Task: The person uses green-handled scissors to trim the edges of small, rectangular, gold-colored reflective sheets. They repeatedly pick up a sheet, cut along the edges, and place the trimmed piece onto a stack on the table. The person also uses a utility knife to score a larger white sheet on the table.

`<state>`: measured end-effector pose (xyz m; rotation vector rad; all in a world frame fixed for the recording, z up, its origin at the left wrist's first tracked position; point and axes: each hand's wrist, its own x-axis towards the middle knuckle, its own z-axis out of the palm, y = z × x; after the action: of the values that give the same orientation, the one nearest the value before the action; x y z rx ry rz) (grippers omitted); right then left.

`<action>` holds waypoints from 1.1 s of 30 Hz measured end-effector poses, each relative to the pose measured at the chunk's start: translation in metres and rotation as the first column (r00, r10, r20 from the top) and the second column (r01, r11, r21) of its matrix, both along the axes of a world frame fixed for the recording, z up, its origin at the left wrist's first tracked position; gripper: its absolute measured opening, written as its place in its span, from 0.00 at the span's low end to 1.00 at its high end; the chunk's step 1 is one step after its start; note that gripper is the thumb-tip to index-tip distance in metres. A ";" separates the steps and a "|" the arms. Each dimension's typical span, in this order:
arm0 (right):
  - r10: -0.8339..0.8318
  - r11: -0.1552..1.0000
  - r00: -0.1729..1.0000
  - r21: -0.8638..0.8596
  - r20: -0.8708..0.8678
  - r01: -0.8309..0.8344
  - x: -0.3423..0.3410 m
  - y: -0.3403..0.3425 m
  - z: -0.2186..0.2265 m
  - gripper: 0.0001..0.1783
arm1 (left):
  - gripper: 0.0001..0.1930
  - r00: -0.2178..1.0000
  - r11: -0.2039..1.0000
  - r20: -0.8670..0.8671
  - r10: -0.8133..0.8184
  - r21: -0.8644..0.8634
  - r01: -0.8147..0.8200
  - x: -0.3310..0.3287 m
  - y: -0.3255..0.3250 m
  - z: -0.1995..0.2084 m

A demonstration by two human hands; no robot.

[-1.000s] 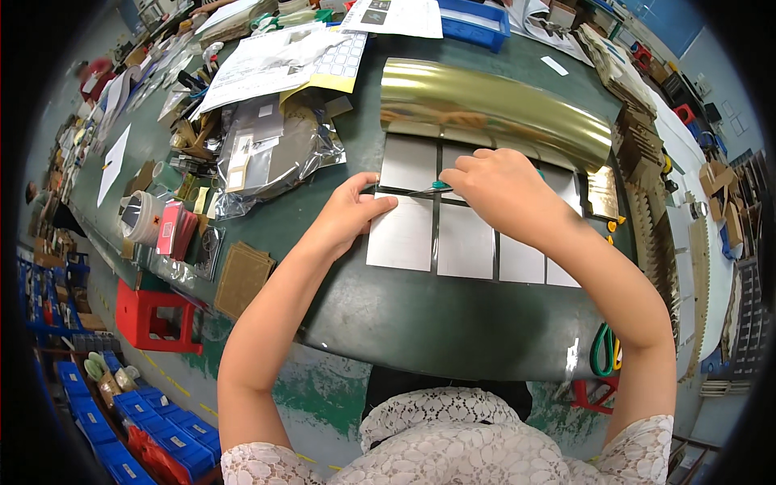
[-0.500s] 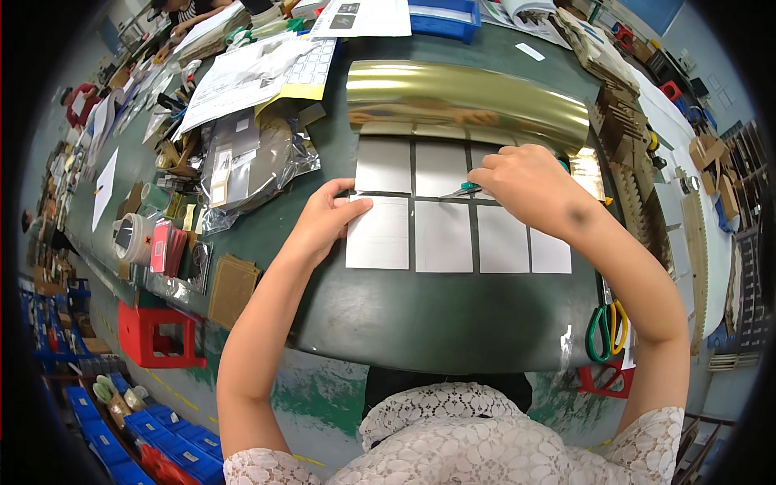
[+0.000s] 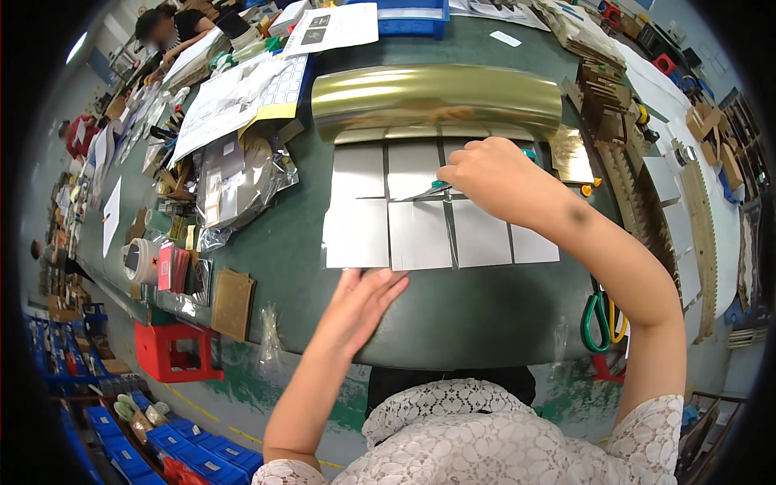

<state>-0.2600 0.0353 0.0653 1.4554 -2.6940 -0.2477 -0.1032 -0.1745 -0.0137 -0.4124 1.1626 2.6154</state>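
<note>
White square cards [image 3: 356, 234] lie in two rows on the dark green table, with narrow dark gaps between them. At the near edge of the lower row is my left hand [image 3: 360, 307], open, its fingers stretched out and touching the edge. My right hand [image 3: 493, 174] is closed around teal-handled scissors [image 3: 436, 188], mostly hidden by the hand. Their thin blades point left along the gap between the rows, over the second column. Just behind the upper row lies a shiny gold foil roll [image 3: 436, 97], spanning the cards' width.
Green-handled scissors [image 3: 596, 323] rest at the table's right front edge, beside yellow handles. Gold pieces [image 3: 571, 153] lie right of the roll. Papers [image 3: 230, 101] and a plastic-wrapped bundle [image 3: 242, 178] crowd the left. A blue tray [image 3: 404, 20] stands behind; another person works far left.
My left hand has left the left edge of the cards and moved down to their near edge, its fingers spreading. My right hand has shifted slightly left with the scissors.
</note>
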 end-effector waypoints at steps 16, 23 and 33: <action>0.034 0.990 0.995 0.142 -0.089 -0.021 -0.005 -0.013 0.002 0.03 | 0.17 0.975 0.970 0.219 -0.037 0.242 -0.017 -0.032 0.103 0.009; -0.001 0.983 0.994 0.181 -0.105 0.021 -0.004 0.002 0.014 0.03 | 0.17 0.977 0.978 0.212 -0.034 0.207 -0.011 -0.030 0.104 0.010; -0.069 0.963 0.989 0.251 -0.131 0.100 -0.012 0.047 0.020 0.03 | 0.16 0.954 0.987 0.298 -0.022 0.157 -0.026 -0.032 0.105 0.010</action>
<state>-0.2722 0.0827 0.0857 1.3321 -2.7074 -0.6919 -0.1347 -0.0695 -0.0040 -0.7442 0.8490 2.5101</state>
